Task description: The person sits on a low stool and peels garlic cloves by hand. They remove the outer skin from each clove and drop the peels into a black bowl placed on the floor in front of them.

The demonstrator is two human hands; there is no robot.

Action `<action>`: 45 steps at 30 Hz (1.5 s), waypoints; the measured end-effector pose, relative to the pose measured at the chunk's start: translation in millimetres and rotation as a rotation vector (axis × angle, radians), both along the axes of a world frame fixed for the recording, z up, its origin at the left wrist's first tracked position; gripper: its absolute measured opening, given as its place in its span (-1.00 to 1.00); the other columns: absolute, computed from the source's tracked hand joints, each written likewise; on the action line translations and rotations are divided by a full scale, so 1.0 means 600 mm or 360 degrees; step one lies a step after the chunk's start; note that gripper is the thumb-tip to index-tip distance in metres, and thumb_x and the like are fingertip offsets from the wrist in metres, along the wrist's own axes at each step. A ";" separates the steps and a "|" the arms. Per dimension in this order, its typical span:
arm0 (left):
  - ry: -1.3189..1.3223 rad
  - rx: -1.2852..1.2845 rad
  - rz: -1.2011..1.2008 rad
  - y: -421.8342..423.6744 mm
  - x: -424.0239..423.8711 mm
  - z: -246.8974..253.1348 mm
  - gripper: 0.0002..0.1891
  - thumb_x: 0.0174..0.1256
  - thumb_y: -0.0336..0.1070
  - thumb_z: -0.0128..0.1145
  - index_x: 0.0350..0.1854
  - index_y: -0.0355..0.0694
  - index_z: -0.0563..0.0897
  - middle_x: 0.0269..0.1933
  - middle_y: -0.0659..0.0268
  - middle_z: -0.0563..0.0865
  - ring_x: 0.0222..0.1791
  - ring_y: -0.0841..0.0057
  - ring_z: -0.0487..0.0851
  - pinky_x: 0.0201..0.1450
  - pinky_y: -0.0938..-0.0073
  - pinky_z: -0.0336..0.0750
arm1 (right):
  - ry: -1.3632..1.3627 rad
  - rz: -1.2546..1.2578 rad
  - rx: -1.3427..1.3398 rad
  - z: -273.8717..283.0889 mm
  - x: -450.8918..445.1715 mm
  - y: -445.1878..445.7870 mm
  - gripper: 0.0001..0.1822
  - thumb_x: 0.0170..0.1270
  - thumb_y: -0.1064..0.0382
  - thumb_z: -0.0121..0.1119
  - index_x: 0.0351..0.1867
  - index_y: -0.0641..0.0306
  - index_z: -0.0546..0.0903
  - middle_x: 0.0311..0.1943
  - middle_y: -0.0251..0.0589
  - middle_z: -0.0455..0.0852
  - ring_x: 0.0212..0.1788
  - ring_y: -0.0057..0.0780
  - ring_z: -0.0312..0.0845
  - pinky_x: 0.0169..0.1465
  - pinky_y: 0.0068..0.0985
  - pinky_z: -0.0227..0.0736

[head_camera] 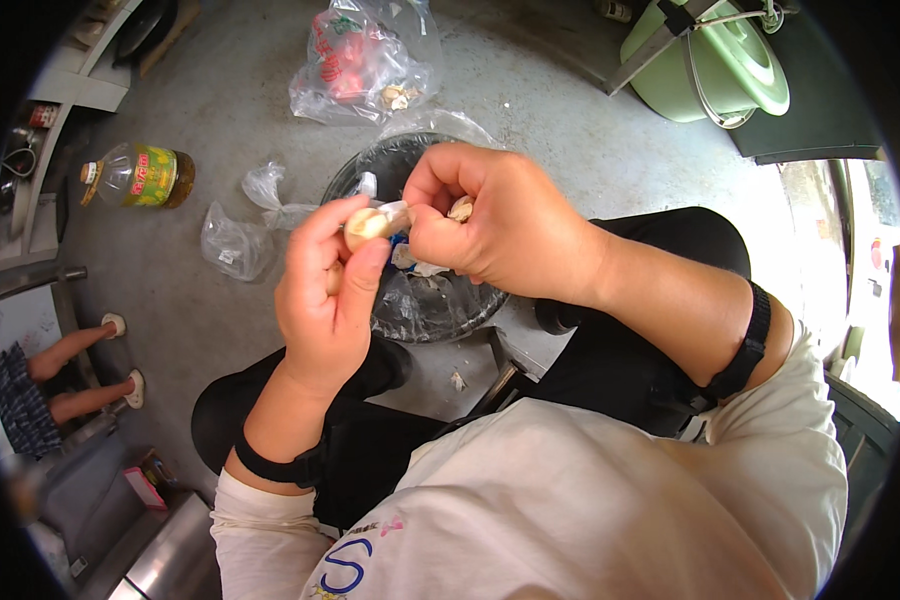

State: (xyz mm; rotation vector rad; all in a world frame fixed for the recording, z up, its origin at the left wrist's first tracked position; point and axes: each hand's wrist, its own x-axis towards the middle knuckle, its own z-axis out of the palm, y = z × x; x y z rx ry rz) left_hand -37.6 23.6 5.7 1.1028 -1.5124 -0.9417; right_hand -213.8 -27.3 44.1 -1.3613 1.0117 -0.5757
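Observation:
Between the thumb and fingers of my left hand is a garlic clove, partly bare and pale, with a strip of skin at its right end. Another clove shows lower in the same palm. My right hand pinches that strip with thumb and forefinger, and a piece of dry garlic skin is tucked in its curled fingers. Both hands are above a round black bin lined with clear plastic. Garlic skins and a blue wrapper lie inside; my hands hide part of it.
Beyond the bin lies a clear plastic bag with garlic pieces. Crumpled clear bags and an oil bottle are on the floor at left. A lidded green bucket stands upper right. Another person's legs show at far left.

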 end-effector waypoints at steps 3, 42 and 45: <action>0.0200 0.0005 0.0037 -0.005 0.008 0.004 -0.70 0.39 -0.34 -0.05 0.10 -0.34 0.36 -0.32 0.36 0.53 -0.44 0.76 0.41 -0.36 0.77 0.33 | 0.0033 0.0002 0.0100 -0.018 0.000 -0.001 -0.88 0.09 0.29 0.13 -0.44 0.27 0.48 -0.59 -0.40 0.53 -0.64 -0.72 0.37 -0.56 -0.67 0.30; 0.0038 -0.0038 -0.0071 -0.005 0.012 -0.004 -0.66 0.39 -0.32 -0.04 0.15 -0.31 0.33 -0.34 0.33 0.55 -0.40 0.70 0.48 -0.33 0.71 0.39 | 0.0280 0.0069 -0.0325 -0.018 -0.017 -0.018 -0.88 -0.03 0.31 0.18 -0.49 0.32 0.56 -0.58 -0.29 0.59 -0.49 -0.60 0.45 -0.37 -0.58 0.37; 0.0289 0.0113 -0.0120 -0.006 0.014 0.002 -0.65 0.41 -0.22 -0.07 0.13 -0.29 0.32 -0.39 0.34 0.54 -0.45 0.72 0.44 -0.42 0.76 0.32 | 0.0258 0.0152 -0.0189 -0.022 -0.015 -0.009 -0.88 -0.02 0.30 0.18 -0.48 0.31 0.56 -0.56 -0.30 0.59 -0.46 -0.60 0.45 -0.34 -0.58 0.37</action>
